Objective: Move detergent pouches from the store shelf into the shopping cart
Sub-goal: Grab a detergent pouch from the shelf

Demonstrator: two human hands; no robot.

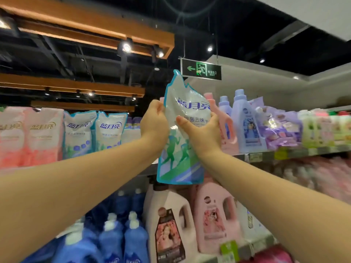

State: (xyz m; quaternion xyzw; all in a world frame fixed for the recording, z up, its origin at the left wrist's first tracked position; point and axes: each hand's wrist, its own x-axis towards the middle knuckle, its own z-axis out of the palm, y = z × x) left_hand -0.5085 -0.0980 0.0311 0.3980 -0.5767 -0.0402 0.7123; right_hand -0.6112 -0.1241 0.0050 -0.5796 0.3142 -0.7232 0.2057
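I read this as the lift-off step. The detergent pouch (177,149) is in the air in front of the top shelf (266,156), upright with its spout corner highest, and it touches nothing but my hands. My left grip (154,120) is curled round the pouch's left edge. My right grip (203,131) clasps its right side with the thumb laid across the printed front, so both are closed on it.

To the left of the pouch, two matching pouches (110,128) stand on the same shelf, with pink pouches (28,133) beyond them. Those suggest more trips remain. Just to its right are pink and lilac bottles (245,122), below it pink jugs (212,215) and blue bottles (121,238), and above and to its right an exit sign (201,69).

Next I would draw the pouch toward me, clear of those bottles, then lower it and turn to the cart. The film looks soft and the contents slack, so I would keep both hands on it, or shift one underneath.

The shopping cart is nowhere in view, so I cannot judge its direction or how full it is. My right fingers are hidden behind the pouch. The slot it came from is covered by it and my hands, and the far right of the shelf is too blurred to make out.
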